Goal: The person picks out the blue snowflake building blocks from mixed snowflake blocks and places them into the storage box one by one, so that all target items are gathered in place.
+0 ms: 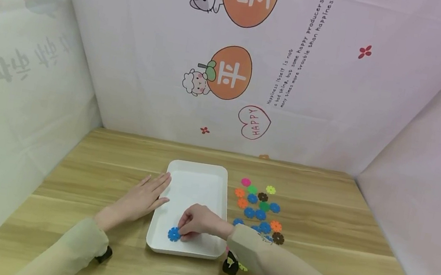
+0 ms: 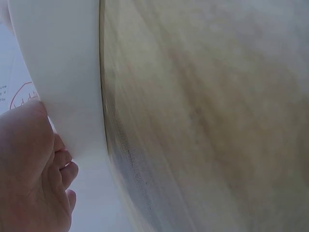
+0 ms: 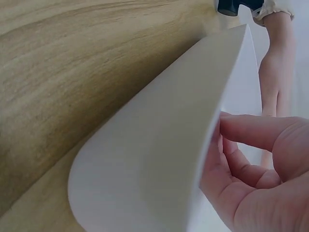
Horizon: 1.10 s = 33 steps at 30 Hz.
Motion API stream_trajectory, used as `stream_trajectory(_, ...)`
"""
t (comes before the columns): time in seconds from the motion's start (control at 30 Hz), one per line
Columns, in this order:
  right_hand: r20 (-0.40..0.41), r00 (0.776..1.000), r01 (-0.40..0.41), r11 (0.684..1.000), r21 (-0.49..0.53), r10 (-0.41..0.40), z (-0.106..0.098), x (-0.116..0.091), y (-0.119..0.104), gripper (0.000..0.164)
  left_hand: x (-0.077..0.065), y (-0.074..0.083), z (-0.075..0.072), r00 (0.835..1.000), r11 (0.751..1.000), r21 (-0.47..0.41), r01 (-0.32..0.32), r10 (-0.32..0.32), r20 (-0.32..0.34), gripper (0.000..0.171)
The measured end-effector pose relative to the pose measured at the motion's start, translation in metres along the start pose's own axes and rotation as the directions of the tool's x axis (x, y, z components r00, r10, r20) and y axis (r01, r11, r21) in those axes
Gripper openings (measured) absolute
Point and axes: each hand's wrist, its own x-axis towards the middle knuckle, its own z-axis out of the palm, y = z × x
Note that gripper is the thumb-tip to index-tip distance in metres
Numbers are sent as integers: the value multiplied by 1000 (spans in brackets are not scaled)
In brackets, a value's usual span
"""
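A white rectangular tray (image 1: pixel 196 184) lies on the wooden table. My left hand (image 1: pixel 145 197) rests on its left rim, fingers extended and thumb over the edge; the left wrist view shows this hand (image 2: pixel 34 169) against the tray's wall (image 2: pixel 63 72). Inside the tray, near its front, my right hand (image 1: pixel 201 222) pinches a blue notched plastic disc (image 1: pixel 173 233), a snowflake-style building piece, low over the floor. Whether the disc touches the floor I cannot tell. In the right wrist view the tray wall (image 3: pixel 145 145) hides the disc and the fingertips of this hand (image 3: pixel 260 169).
Right of the tray, several loose notched discs lie scattered, among them a pink one (image 1: pixel 245 182), a yellow one (image 1: pixel 270 189), an orange one (image 1: pixel 275 226) and a brown one (image 1: pixel 278 238). My right forearm covers part of the group. Printed cloth walls (image 1: pixel 148 74) enclose the table (image 1: pixel 114 159).
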Motion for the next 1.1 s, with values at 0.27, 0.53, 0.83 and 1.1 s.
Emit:
stream_trajectory(0.27,-6,1000,21,999,-41,-21,-3,-1,0,6,0,0,-2,1000,1000,-1,4,-4,7,65)
stream_trajectory(0.53,-35,999,34,999,18,-33,-26,-11,4,7,0,-1,0,1000,1000,11,-5,5,-5,65)
stream_trajectory(0.83,-105,993,62,997,52,-57,-75,-36,33,12,-1,0,-2,1000,1000,20,-21,21,-2,64)
stream_trajectory(1.1,-198,979,70,995,71,-55,-117,-56,57,18,-2,0,-3,1000,1000,19,-22,22,-10,63)
